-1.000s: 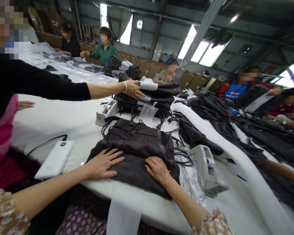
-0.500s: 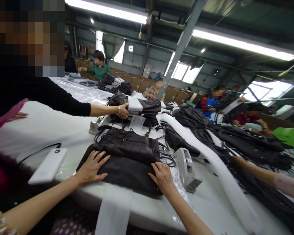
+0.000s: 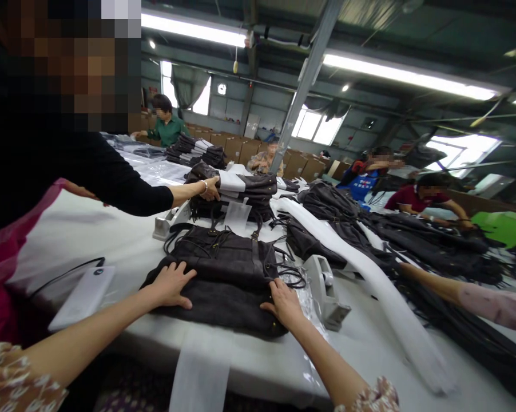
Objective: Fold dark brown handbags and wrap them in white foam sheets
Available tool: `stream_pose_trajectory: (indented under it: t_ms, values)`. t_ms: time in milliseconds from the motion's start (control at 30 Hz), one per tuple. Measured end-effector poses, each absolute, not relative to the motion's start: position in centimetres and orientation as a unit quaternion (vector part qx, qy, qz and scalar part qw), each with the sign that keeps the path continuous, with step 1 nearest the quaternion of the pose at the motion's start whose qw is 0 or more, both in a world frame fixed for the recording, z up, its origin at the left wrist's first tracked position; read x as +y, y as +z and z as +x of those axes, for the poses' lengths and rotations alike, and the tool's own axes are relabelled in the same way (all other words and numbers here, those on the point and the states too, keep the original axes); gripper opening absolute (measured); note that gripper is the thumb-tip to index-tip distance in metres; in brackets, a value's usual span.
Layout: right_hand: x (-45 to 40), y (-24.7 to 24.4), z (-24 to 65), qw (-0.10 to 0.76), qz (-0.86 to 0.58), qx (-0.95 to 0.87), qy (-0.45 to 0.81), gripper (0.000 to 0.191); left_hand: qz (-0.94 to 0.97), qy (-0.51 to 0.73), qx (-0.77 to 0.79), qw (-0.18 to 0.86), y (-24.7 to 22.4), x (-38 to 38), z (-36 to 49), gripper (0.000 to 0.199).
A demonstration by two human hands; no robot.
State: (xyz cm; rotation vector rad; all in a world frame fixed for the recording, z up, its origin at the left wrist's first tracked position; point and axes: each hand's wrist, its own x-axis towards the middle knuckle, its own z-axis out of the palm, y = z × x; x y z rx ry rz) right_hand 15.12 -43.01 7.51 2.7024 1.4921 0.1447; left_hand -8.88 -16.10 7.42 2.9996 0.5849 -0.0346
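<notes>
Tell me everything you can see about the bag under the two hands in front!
The bag is dark, almost black, and looks like soft leather. It lies flat near the edge of the white table, with a crease running across it. Two handles point away, toward a pile of dark bags. It has thin cords and little gold-coloured bits. The left hand and right hand rest on its near part, one at each side.

Left hand (image 3: 172,286) and right hand (image 3: 285,303) press palms-down, well apart, fingers slightly spread and pointing forward, thumbs angled inward. Both bare forearms reach up from the lower corners, patterned brown sleeves pushed back toward the elbows.
</notes>
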Motion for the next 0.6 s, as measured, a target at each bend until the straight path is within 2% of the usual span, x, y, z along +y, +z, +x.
stream_pose_trajectory:
  t_ms: [167,367,600]
  values:
    - [-42.1,8.1,15.3,0.050,0.880,0.473,0.022,0.049,0.981,-0.004,0.193,-0.011,7.8,-20.0,-7.0,0.059]
    - [-41.9,8.0,15.6,0.057,0.881,0.470,0.001,0.046,0.980,0.076,0.182,-0.011,4.9,-21.3,-4.9,0.087]
    - [-40.8,9.3,16.0,0.072,0.874,0.480,-0.020,0.042,0.974,-0.028,0.214,0.067,5.2,-20.5,-2.6,0.105]
